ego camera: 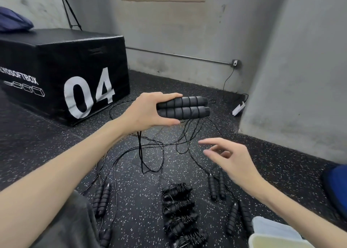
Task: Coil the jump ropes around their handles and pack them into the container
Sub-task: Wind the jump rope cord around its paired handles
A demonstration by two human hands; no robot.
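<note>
Left grip [148, 110] raised, fingers clamped (thumb under); right grip [228, 157] loose, hovering lower.

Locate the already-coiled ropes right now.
Head view, bottom centre: the coiled ropes lie stacked on the floor, between loose handle pairs and, left of the container.

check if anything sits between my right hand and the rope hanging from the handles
Nothing visible does. The right hand hovers open in free air beside the rope dangling below the handles that the left hand grips.

A gym corner: speckled rubber floor [187, 165], numbered soft plyo box [75, 75], bare grey walls [187, 31].
</note>
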